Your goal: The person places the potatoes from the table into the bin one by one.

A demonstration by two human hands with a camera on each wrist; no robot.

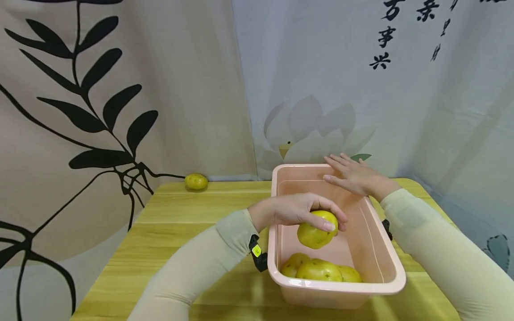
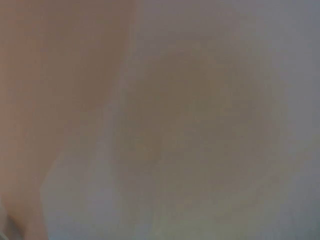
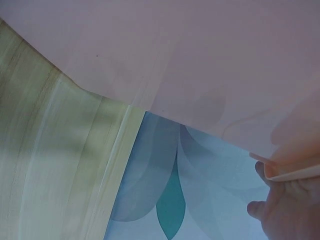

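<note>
My left hand (image 1: pixel 299 209) grips a yellow potato (image 1: pixel 315 234) from above, thumb on the near side and fingers on the far side. It holds the potato over the inside of a pink plastic tub (image 1: pixel 397 278). Several more potatoes (image 1: pixel 319 270) lie at the tub's near end. At the far right corner, my right hand (image 1: pixel 355 176) rests on the rim with its fingers stretched out. The right wrist view shows that hand (image 3: pixel 292 210) against the tub's edge, beside the pink wall (image 3: pixel 150 55). The left wrist view is dim and blurred, with a large roundish shape.
A single potato (image 1: pixel 196 182) lies at the table's far left edge. The wooden table (image 1: pixel 201 223) carries the tub on its right half. Behind it hangs a printed curtain (image 1: pixel 192 89) with leaves, a lotus and writing.
</note>
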